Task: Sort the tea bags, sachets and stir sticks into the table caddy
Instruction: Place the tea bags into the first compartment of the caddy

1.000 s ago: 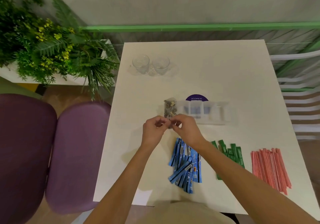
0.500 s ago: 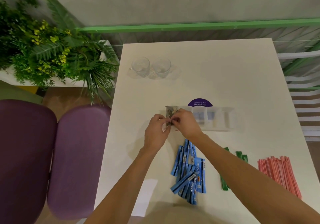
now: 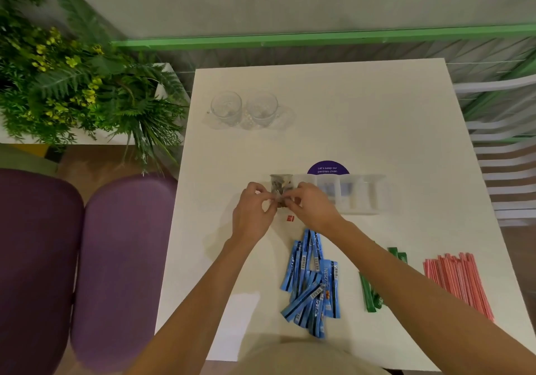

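A clear plastic caddy (image 3: 362,194) with several compartments stands mid-table. Its leftmost compartment holds tea bags (image 3: 280,184). My left hand (image 3: 252,212) and my right hand (image 3: 311,206) meet at that compartment's near edge, both pinching a tea bag (image 3: 280,199) between their fingertips. Its small red tag (image 3: 290,218) hangs just below the hands. Blue sachets (image 3: 311,281) lie in a loose pile near the front. Green sachets (image 3: 372,293) are partly hidden by my right forearm. Pink stir sticks (image 3: 458,281) lie in a bundle at the right.
Two clear glasses (image 3: 243,109) stand at the table's far left. A purple round sign (image 3: 327,168) sits behind the caddy. Purple chairs (image 3: 116,258) are on the left, plants (image 3: 72,84) far left, and a white slatted chair (image 3: 507,157) on the right.
Both hands have moved forward with the tea bag to the caddy's left compartment. The red tag now shows below them.
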Available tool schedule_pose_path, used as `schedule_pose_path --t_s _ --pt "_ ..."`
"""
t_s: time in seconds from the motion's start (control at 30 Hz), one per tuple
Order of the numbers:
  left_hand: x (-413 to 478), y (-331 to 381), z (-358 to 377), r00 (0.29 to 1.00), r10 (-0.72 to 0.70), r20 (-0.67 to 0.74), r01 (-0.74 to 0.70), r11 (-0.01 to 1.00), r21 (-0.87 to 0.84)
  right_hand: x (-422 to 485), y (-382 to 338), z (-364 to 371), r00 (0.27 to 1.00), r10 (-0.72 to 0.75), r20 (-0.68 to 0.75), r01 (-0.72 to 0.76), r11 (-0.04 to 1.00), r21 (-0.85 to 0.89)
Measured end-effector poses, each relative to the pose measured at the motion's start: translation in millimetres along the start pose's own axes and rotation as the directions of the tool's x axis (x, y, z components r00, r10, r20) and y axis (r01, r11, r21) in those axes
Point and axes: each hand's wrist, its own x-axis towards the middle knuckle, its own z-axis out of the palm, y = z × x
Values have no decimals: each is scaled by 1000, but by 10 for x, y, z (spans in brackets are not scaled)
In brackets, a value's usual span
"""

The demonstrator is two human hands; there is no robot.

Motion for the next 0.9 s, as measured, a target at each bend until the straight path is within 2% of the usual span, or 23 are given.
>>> schedule_pose_path --t_s 0.17,0.27,0.33,0.47,0.6,0.8,0.9 --pt "-131 -28 -51 997 -46 -56 28 960 -280 -271 52 -224 979 140 -146 -94 955 281" --pt "-345 -46 -66 989 -93 -117 45 933 -358 -525 183 -292 953 216 -213 -122 917 380" --pt "-510 -72 -44 986 -116 -117 64 924 -378 -698 267 -282 945 258 -200 -161 901 402" --pt "-870 -117 73 973 -225 54 229 895 -383 -1047 422 -141 933 336 -130 -248 861 445" --pt "-1245 -157 218 954 -216 210 280 891 -358 -1403 456 51 928 365 -73 -293 838 461" --pt "-1698 -90 395 939 -114 324 219 926 -307 -1802 457 321 905 425 -16 -366 797 481" --pt "-1781 -29 472 937 -57 343 124 976 -178 -1968 443 407 892 452 -1 -399 788 468"
